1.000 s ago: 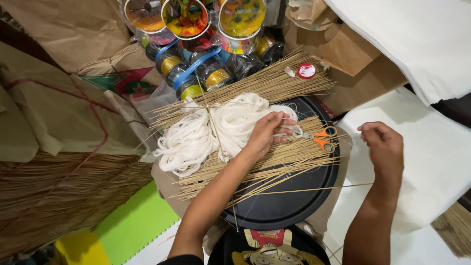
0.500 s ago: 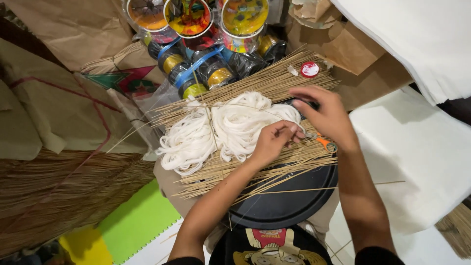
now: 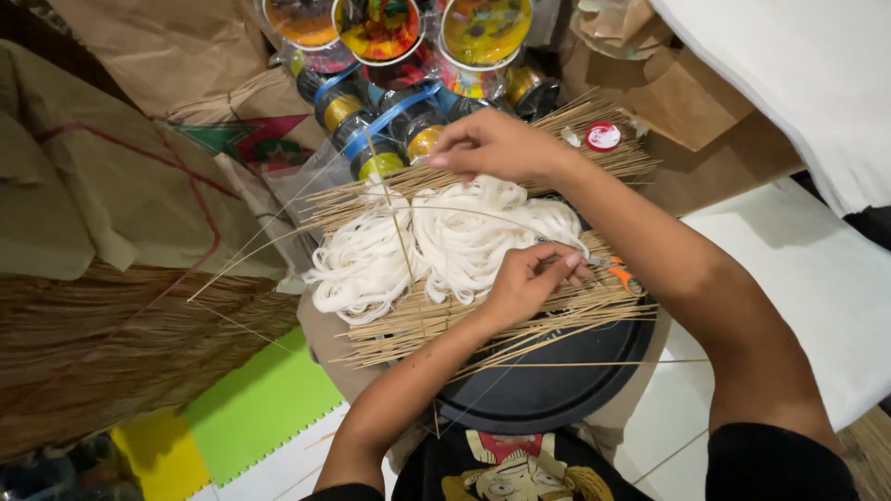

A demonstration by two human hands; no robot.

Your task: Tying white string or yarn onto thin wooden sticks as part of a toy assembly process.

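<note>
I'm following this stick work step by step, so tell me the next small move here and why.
Probably draw one thin stick free with the right hand. That hand has crossed over to the far stick bundle, fingertips at a stick angled across the white string. The left hand presses on the near bundle over the black tray, steadying the pile.

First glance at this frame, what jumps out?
The heap of white string at centre, lying on thin sticks spread over a round black tray. The left hand rests on the string and sticks; the right hand reaches across to the sticks at the far edge. Behind them, bright paint-filled cans stand out.
</note>
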